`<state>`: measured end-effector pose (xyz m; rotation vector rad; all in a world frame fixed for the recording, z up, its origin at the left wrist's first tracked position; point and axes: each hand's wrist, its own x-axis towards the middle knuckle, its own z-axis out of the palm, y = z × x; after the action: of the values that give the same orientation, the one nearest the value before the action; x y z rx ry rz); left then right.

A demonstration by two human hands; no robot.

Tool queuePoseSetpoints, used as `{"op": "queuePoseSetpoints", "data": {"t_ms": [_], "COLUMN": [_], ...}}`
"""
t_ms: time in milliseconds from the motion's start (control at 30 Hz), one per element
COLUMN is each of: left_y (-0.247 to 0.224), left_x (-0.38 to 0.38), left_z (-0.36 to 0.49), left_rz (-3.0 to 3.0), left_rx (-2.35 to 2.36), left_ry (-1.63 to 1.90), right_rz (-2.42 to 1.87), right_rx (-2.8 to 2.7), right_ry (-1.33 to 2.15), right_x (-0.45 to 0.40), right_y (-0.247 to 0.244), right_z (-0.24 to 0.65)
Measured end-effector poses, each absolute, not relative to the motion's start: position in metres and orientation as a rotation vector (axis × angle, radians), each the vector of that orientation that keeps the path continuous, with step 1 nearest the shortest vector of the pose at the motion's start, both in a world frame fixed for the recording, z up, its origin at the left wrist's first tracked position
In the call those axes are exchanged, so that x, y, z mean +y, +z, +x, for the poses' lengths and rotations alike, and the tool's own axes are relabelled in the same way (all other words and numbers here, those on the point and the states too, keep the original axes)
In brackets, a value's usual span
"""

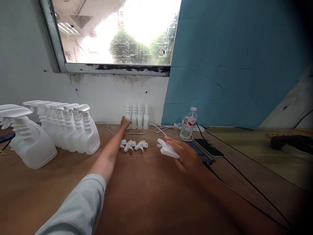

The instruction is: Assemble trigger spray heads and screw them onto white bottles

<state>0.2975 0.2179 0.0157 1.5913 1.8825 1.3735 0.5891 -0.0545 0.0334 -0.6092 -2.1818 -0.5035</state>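
Stretched out toward the wall, my left hand [125,122] is closed on the leftmost white spray bottle [128,112] of a short row. Three more capless white bottles [140,117] stand beside it. My right hand [187,155] grips a white trigger sprayer head [168,149], held above the table with its thin dip tube [158,129] pointing up and away. Between my hands, several loose trigger sprayer heads [129,145] lie on the brown table [141,186]; my left forearm partly covers the leftmost.
On the left, several spray bottles with sprayer heads [90,133] stand in a row, one nearer bottle [36,147] apart. At right are a water bottle [187,124], a phone [207,147] and black cables [244,179]. A white cord [110,130] runs along the wall.
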Motion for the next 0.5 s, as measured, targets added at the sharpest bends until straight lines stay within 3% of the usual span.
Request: {"op": "queuePoseSetpoints", "data": {"t_ms": [500], "left_y": [0.012], "left_x": [0.241], "left_z": [0.293], "left_rz": [1.527], "left_rx": [1.958], "left_ry": [1.292], "right_rz": [-0.654], "right_rx": [-2.083], "right_ry": [-0.431], "right_x": [-0.059], "right_y": [0.045], "right_z": [0.595]}}
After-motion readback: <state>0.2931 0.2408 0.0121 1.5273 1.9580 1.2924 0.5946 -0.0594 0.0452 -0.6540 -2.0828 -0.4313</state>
